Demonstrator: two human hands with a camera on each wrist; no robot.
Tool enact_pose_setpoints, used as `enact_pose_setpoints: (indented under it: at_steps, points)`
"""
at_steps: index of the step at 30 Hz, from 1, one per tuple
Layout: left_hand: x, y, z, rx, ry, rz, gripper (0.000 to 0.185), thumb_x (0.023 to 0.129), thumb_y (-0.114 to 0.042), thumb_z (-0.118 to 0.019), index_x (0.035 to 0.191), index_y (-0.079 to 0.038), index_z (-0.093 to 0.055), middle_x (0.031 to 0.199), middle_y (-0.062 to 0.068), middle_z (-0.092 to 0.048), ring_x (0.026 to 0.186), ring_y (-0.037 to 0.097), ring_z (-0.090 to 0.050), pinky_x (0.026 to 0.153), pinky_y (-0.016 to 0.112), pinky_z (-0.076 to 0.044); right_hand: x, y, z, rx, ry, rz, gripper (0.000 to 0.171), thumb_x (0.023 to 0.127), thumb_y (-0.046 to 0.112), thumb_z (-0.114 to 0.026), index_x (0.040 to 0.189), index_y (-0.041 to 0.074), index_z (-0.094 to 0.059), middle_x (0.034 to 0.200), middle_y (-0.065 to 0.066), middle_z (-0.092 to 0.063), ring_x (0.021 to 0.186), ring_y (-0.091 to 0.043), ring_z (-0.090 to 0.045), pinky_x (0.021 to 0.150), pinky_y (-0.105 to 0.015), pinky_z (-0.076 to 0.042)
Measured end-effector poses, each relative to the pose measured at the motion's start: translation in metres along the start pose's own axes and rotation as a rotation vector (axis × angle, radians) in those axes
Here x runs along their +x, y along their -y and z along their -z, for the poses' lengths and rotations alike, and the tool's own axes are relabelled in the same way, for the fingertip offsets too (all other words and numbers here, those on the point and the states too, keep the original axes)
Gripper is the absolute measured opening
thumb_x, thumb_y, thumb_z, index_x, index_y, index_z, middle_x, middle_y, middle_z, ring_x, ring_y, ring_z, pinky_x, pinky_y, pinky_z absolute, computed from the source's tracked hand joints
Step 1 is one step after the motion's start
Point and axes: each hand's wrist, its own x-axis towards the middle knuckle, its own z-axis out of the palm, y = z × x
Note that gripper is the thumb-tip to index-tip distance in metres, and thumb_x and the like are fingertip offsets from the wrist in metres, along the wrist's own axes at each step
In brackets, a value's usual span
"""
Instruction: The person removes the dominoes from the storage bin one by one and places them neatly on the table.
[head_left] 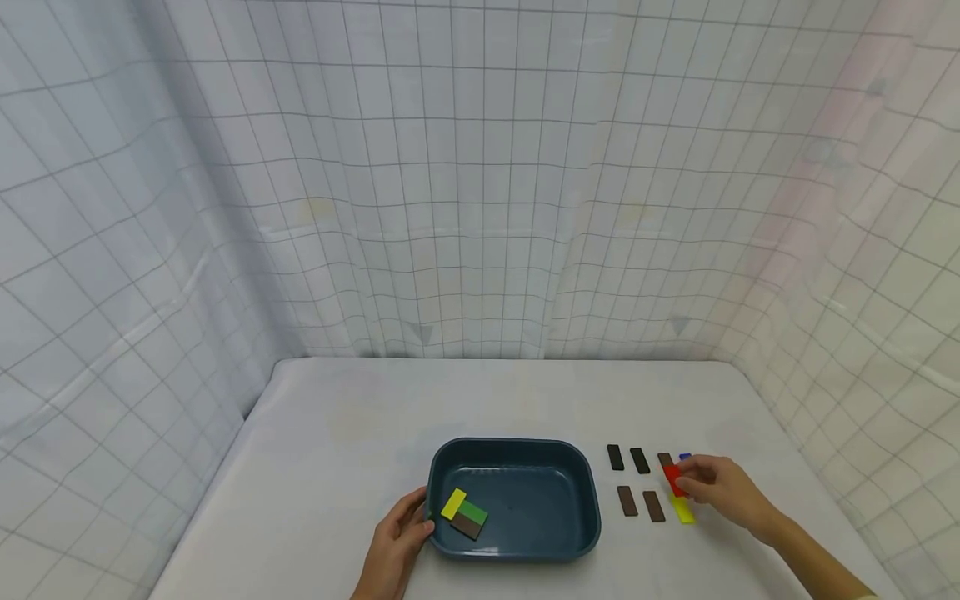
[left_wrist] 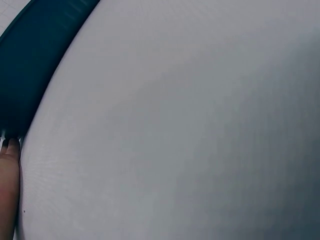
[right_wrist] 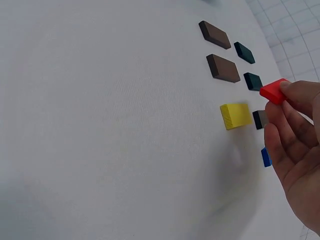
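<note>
My right hand (head_left: 716,487) pinches a red block (head_left: 674,480) between thumb and fingers. In the right wrist view the red block (right_wrist: 273,91) is lifted above the table. A yellow block (head_left: 682,510) lies under and beside it, with a brown block (head_left: 664,458) and a partly hidden blue block (head_left: 685,456) close by. At the left end of a dark blue plastic tray (head_left: 513,557), my left hand (head_left: 401,533) grips the rim, thumb toward the front corner. Inside the tray lie a yellow block (head_left: 453,503), a green block (head_left: 473,512) and a brown block (head_left: 467,526), touching one another.
Right of the tray, two black blocks (head_left: 616,457) lie in the back row and two brown blocks (head_left: 627,501) in the front row. White cloth covers the table (head_left: 337,433). Grid-patterned curtains (head_left: 480,250) enclose the back and sides.
</note>
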Motion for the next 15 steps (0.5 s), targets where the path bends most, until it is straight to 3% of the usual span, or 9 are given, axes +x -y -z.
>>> enact_pose_setpoints:
  at_steps: [9,15]
  points:
    - [0.0,-0.001,0.0,-0.011,-0.002,0.0,0.061,0.099,-0.004,-0.06,0.152,0.011,-0.035,0.159,0.032,-0.029,0.148,0.045,-0.03,0.108,0.034,-0.045,-0.009,-0.012,0.002,-0.057,-0.047,-0.112,0.033,0.096,0.018,-0.074,0.118,-0.006,-0.069,0.1,-0.006,-0.07,0.087,-0.023,-0.061,0.069,-0.026,-0.057]
    - [-0.001,0.0,0.0,-0.017,0.006,-0.007,0.061,0.099,-0.004,-0.06,0.152,0.011,-0.035,0.16,0.032,-0.029,0.149,0.044,-0.029,0.107,0.034,-0.045,-0.013,-0.024,0.005,-0.104,-0.055,-0.138,0.034,0.095,0.02,-0.075,0.117,-0.006,-0.069,0.103,-0.007,-0.07,0.088,-0.023,-0.059,0.068,-0.027,-0.056]
